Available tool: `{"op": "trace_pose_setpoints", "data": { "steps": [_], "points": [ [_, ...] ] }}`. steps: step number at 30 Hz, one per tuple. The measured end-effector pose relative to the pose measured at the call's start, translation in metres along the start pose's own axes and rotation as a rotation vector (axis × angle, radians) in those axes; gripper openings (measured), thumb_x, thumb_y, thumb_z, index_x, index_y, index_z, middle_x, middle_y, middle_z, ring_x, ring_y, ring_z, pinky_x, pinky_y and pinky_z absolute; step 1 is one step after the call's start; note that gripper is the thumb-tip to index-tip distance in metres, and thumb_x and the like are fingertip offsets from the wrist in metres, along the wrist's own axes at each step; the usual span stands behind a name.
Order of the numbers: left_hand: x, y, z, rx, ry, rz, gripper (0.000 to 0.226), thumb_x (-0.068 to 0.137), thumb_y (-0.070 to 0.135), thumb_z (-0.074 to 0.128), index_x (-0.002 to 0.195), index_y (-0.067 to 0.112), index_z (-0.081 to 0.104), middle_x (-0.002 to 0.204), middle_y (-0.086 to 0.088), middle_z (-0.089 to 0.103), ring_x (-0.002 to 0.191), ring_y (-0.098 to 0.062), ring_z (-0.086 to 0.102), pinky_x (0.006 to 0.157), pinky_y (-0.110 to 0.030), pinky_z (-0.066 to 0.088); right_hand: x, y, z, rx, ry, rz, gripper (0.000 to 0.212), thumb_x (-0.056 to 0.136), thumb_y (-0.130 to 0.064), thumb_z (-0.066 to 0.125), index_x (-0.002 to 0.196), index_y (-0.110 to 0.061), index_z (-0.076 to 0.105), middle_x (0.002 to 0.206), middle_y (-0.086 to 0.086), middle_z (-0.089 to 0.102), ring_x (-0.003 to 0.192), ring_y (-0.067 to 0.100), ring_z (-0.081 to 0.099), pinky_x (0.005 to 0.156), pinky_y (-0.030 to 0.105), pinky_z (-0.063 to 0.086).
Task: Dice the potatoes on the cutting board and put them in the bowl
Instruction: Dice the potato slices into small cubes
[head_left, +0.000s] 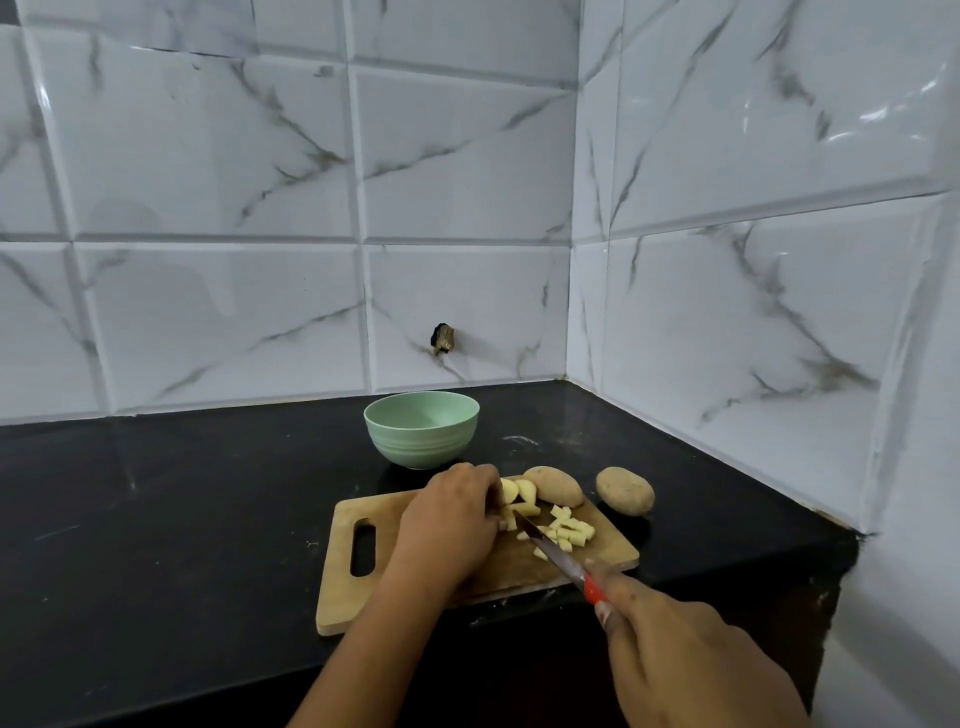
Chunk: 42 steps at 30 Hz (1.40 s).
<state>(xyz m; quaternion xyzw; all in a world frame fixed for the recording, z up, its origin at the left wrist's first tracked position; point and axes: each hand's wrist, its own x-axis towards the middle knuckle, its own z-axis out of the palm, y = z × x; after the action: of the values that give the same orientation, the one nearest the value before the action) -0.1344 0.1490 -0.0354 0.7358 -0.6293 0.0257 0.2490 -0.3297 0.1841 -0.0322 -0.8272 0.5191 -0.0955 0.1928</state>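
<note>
Wooden cutting board (363, 587) on the black table (182, 519). One knife (545, 548), gripped by the right hand (691, 660), slants near-right to far-left, tip at the cut piece (506, 521) the left hand (452, 525) clamps. Two whole potatoes lie crosswise — board potato (556, 486), table potato (625, 490). One green bowl (421, 431) behind.

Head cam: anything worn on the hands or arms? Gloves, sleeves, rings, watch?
Nothing worn that shows. Left hand and right hand are bare: no gloves, rings or bands visible. The left forearm is uncovered to the frame edge, no sleeve or watch. The right wrist is cut off by the frame.
</note>
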Motion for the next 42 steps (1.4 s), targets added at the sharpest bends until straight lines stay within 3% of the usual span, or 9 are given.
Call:
{"op": "trace_pose_setpoints", "data": {
  "steps": [7, 12, 15, 19, 22, 26, 32, 37, 42],
  "points": [
    [-0.013, -0.005, -0.001, 0.044, 0.181, 0.025, 0.009, 0.094, 0.029, 0.053, 0.103, 0.032, 0.051, 0.109, 0.014, 0.057, 0.102, -0.005, 0.048, 0.074, -0.020, 0.040, -0.009, 0.001, -0.003, 0.006, 0.098, -0.040, 0.046, 0.105, -0.038, 0.024, 0.149, -0.044, 0.011, 0.130, -0.005, 0.051, 0.114, 0.005, 0.051, 0.093, 0.019, 0.039],
    [-0.029, -0.022, -0.010, 0.014, 0.271, 0.050, 0.024, 0.096, 0.025, 0.050, 0.113, 0.036, 0.063, 0.111, 0.018, 0.056, 0.099, -0.001, 0.051, 0.073, -0.013, 0.038, -0.006, -0.005, 0.004, -0.030, 0.124, -0.060, 0.040, 0.104, -0.039, 0.026, 0.143, -0.047, 0.024, 0.120, -0.007, 0.055, 0.106, 0.008, 0.055, 0.088, 0.022, 0.045],
    [-0.042, -0.033, -0.017, -0.030, 0.314, 0.027, 0.023, 0.092, 0.018, 0.056, 0.101, 0.033, 0.071, 0.102, 0.019, 0.058, 0.085, 0.001, 0.051, 0.067, -0.008, 0.035, -0.001, -0.008, 0.010, -0.050, 0.192, -0.075, 0.035, 0.104, -0.036, 0.028, 0.137, -0.043, 0.035, 0.111, -0.006, 0.058, 0.097, 0.009, 0.058, 0.081, 0.023, 0.047],
    [-0.051, -0.044, -0.023, -0.186, 0.311, -0.045, 0.026, 0.085, 0.009, 0.066, 0.084, 0.034, 0.074, 0.088, 0.020, 0.064, 0.082, 0.001, 0.060, 0.068, -0.006, 0.041, 0.002, -0.009, 0.015, -0.085, 0.345, -0.095, 0.033, 0.103, -0.036, 0.027, 0.133, -0.042, 0.038, 0.095, -0.010, 0.055, 0.083, 0.006, 0.058, 0.073, 0.024, 0.052],
    [-0.054, -0.048, -0.025, -0.283, 0.274, -0.111, 0.025, 0.083, 0.008, 0.069, 0.077, 0.032, 0.073, 0.081, 0.021, 0.064, 0.078, 0.010, 0.058, 0.064, -0.001, 0.040, 0.000, -0.013, 0.016, -0.072, 0.379, -0.112, 0.036, 0.103, -0.037, 0.026, 0.137, -0.045, 0.033, 0.101, -0.011, 0.056, 0.088, 0.005, 0.059, 0.074, 0.024, 0.051],
    [-0.054, -0.049, -0.028, -0.194, 0.208, -0.170, 0.030, 0.085, 0.016, 0.068, 0.070, 0.042, 0.065, 0.089, 0.015, 0.063, 0.081, -0.002, 0.058, 0.065, -0.007, 0.041, -0.004, -0.023, 0.020, -0.073, 0.314, -0.152, 0.038, 0.103, -0.038, 0.026, 0.140, -0.046, 0.031, 0.116, -0.010, 0.058, 0.097, 0.008, 0.058, 0.077, 0.024, 0.046],
    [-0.064, -0.049, -0.026, -0.088, 0.249, -0.167, 0.017, 0.087, 0.020, 0.065, 0.079, 0.036, 0.067, 0.086, 0.016, 0.063, 0.076, -0.002, 0.058, 0.068, -0.018, 0.049, 0.000, -0.022, 0.021, -0.070, 0.340, -0.155, 0.036, 0.103, -0.039, 0.027, 0.138, -0.045, 0.034, 0.109, -0.013, 0.057, 0.087, 0.003, 0.056, 0.073, 0.019, 0.047],
    [-0.064, -0.048, -0.022, -0.083, 0.266, -0.216, 0.018, 0.091, 0.023, 0.057, 0.094, 0.037, 0.067, 0.084, 0.020, 0.059, 0.070, -0.001, 0.056, 0.061, -0.014, 0.045, -0.003, -0.027, 0.024, -0.031, 0.317, -0.180, 0.041, 0.102, -0.043, 0.028, 0.143, -0.050, 0.028, 0.117, -0.013, 0.058, 0.094, 0.003, 0.056, 0.075, 0.019, 0.046],
    [-0.058, -0.048, -0.018, -0.032, 0.161, -0.145, 0.025, 0.090, 0.042, 0.058, 0.114, 0.041, 0.061, 0.099, 0.022, 0.062, 0.089, 0.003, 0.052, 0.075, -0.017, 0.044, -0.004, -0.023, 0.019, -0.001, 0.322, -0.164, 0.042, 0.102, -0.043, 0.028, 0.143, -0.051, 0.027, 0.125, -0.014, 0.056, 0.100, 0.003, 0.055, 0.079, 0.018, 0.046]
  ]
}}
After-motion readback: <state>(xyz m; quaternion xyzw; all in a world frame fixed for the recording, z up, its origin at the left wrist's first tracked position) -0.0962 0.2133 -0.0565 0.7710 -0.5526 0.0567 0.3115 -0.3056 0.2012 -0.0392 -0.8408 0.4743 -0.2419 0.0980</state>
